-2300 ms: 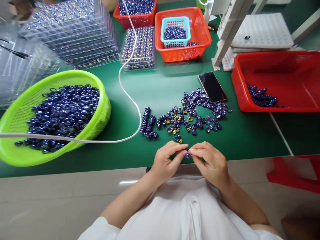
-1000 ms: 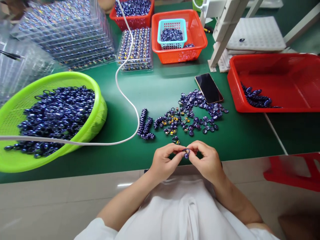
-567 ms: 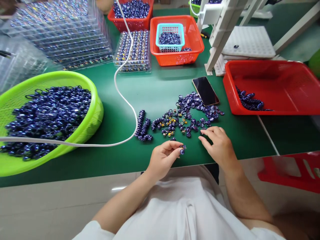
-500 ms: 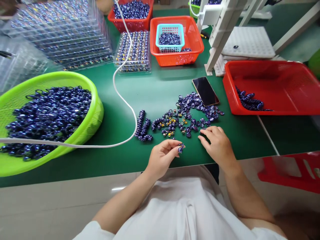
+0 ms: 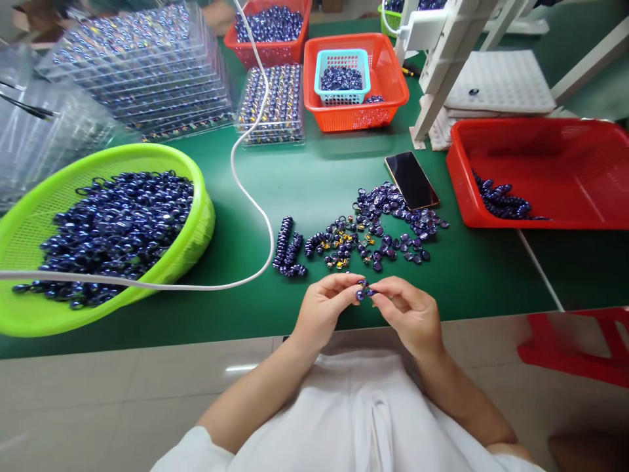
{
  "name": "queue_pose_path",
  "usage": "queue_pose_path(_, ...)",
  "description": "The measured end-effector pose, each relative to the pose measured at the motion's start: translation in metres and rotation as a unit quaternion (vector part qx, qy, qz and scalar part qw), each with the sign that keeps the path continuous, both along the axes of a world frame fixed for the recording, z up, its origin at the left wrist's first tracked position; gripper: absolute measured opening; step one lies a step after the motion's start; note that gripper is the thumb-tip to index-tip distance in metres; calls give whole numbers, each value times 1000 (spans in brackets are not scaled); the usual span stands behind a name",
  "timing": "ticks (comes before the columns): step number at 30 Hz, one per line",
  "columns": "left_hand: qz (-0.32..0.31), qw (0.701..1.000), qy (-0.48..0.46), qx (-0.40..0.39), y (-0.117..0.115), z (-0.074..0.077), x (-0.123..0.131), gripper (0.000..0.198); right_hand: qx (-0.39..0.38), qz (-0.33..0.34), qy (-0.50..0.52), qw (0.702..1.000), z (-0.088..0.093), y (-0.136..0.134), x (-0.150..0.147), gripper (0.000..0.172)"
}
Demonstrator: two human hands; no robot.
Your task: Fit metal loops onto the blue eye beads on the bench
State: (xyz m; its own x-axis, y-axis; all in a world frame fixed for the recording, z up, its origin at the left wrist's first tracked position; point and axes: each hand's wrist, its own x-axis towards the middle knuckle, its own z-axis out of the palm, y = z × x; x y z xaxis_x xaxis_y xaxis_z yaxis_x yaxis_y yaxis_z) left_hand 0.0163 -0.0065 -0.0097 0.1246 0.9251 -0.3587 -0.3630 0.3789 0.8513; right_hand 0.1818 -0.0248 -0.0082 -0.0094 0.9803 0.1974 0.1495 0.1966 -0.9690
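My left hand [image 5: 327,308] and my right hand [image 5: 410,313] meet at the near edge of the green table [image 5: 314,177]. Both pinch small dark blue beads [image 5: 362,290] held between their fingertips. Just beyond them lies a loose scatter of blue beads and small yellow bits [image 5: 373,226]. Two short strung rows of beads [image 5: 289,246] lie to the left of that scatter.
A lime green basket [image 5: 29,216] full of blue beads sits at left, crossed by a white cable [image 5: 250,196]. A phone [image 5: 411,180] lies beside a red tray [image 5: 565,164]. An orange basket [image 5: 388,78] holding a small cyan basket [image 5: 344,77] and stacked clear trays [image 5: 147,72] stand at the back.
My right hand reached out to the scattered beads, then came back to meet my left hand, pinching a bead. My left hand kept its piece throughout.
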Motion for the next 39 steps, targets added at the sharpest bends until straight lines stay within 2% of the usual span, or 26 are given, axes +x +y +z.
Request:
queue_pose_path(3,6,1000,5,1,-3,1,1,21,-35,-19,60,997,-2,-1,-9,8)
queue_pose_path(7,27,999,44,11,-6,8,1,16,-75,-20,92,993,-2,0,-12,10)
queue_pose_path(11,47,989,118,76,-7,13,0,11,-102,-9,105,989,-1,-1,-13,9)
queue_pose_path(15,26,966,170,195,-9,13,-2,15,-110,-17,101,989,1,0,-12,8)
queue_pose_path(18,11,952,176,250,-11,10,-3,20,-125,-16,104,987,0,2,-11,9)
queue_pose_path(26,16,940,182,288,-11,0,-4,20,-128,28,156,979,-7,2,-15,14)
queue_pose_path(29,2,923,218,317,-11,2,-5,18,-130,32,144,980,-6,4,-14,14)
queue_pose_path(34,-25,888,270,371,-12,9,-7,18,-151,79,171,970,-4,4,-11,12)
queue_pose_path(39,-33,876,283,389,-12,10,-8,19,-153,73,193,966,-4,2,-13,10)
